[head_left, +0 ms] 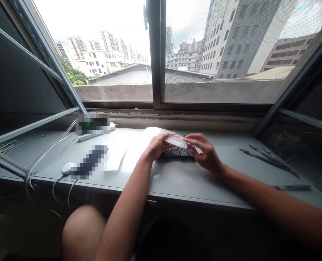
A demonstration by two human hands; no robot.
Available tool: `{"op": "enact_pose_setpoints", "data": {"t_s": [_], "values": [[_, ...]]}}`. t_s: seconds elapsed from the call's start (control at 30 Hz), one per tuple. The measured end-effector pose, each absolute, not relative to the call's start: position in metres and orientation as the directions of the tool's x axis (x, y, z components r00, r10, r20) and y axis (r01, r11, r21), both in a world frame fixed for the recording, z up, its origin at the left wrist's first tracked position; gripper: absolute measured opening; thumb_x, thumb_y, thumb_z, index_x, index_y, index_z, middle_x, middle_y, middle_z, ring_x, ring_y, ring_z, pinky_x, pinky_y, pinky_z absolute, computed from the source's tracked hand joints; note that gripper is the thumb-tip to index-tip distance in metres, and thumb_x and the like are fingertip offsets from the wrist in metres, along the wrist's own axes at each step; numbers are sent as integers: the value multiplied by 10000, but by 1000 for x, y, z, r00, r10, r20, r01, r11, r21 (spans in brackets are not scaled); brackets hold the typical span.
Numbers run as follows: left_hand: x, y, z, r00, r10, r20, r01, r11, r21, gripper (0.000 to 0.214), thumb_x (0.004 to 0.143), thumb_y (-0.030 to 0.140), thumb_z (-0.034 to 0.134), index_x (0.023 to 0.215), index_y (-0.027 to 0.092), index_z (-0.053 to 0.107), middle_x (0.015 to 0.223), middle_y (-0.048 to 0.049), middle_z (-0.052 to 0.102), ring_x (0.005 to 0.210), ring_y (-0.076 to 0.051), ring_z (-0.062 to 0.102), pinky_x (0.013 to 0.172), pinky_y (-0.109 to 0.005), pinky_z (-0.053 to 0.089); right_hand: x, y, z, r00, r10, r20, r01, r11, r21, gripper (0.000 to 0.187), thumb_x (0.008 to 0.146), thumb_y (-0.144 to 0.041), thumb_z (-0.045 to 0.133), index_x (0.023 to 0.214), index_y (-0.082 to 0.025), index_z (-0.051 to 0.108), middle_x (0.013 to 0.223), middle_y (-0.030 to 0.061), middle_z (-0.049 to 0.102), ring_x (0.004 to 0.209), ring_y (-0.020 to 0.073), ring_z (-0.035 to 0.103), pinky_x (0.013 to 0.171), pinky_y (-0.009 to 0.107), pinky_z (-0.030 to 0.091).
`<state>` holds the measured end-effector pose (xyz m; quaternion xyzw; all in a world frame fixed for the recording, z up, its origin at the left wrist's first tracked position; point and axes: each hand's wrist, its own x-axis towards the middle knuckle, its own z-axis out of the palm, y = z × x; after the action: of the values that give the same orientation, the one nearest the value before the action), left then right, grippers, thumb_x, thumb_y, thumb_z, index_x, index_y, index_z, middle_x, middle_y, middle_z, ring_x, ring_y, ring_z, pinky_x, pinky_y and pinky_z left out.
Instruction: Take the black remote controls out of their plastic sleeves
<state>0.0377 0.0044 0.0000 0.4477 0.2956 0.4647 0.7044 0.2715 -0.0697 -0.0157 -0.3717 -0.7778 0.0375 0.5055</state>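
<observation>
A thin, crumpled white sheet [175, 139], which looks like a tissue, is stretched between my two hands above the desk. My left hand [158, 145] pinches its near left part, thumb on top. At its right end, the fingers and thumb of my right hand [203, 150] are closed on the edge. Just beneath lies a row of black blocks [175, 151] with pale printing on their tops. My hands and the sheet hide part of that row, and I cannot make out what the blocks are. The sheet's far left end fades into the window glare.
On the grey desk [177, 185], a white folded sheet [115, 163] lies left. Farther left are a power strip [97, 133], a blurred-out dark object [90, 162], a round white charger [66, 168] and cables [45, 150]. Several pens [267, 159] lie right. A window frame [157, 54] stands behind.
</observation>
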Motion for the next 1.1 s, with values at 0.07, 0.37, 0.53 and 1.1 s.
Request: {"op": "enact_pose_setpoints", "data": {"t_s": [0.07, 0.37, 0.53, 1.1], "values": [[36, 8, 0, 318, 948, 22, -421, 121, 899, 308, 1011, 358, 706, 1150, 104, 810, 1218, -192, 820, 1137, -295, 796, 985, -394, 646, 270, -70, -14, -186, 609, 771, 547, 716, -433, 348, 1103, -357, 611, 1419, -333, 755, 1365, 130, 690, 1276, 348, 683, 1139, 590, 584], [33, 10, 3, 177, 983, 43, -482, 48, 875, 386, 959, 417, 827, 1203, 119, 815, 1188, -162, 832, 1036, -235, 813, 878, -304, 644, 269, -64, -17, -377, 485, 789, 432, 846, -314, 467, 1076, -198, 649, 1523, -333, 675, 1470, 77, 736, 1431, 346, 638, 1212, 646, 533], [33, 6, 1, 262, 965, 24, -416, 91, 905, 430, 855, 297, 919, 1243, 144, 817, 1199, -148, 829, 1083, -257, 806, 914, -317, 645, 271, -62, -21, -451, 476, 755, 421, 859, -291, 579, 1074, -199, 665, 1625, -347, 564, 1565, 80, 671, 1517, 350, 564, 1261, 656, 481], [31, 8, -2, 297, 955, 7, -376, 110, 920, 426, 849, 326, 921, 1216, 136, 821, 1222, -155, 816, 1007, -231, 800, 829, -291, 659, 273, -62, -23, -492, 452, 744, 378, 881, -286, 435, 1087, -159, 594, 1475, -323, 703, 1560, 94, 668, 1584, 365, 479, 1240, 675, 492]]}}
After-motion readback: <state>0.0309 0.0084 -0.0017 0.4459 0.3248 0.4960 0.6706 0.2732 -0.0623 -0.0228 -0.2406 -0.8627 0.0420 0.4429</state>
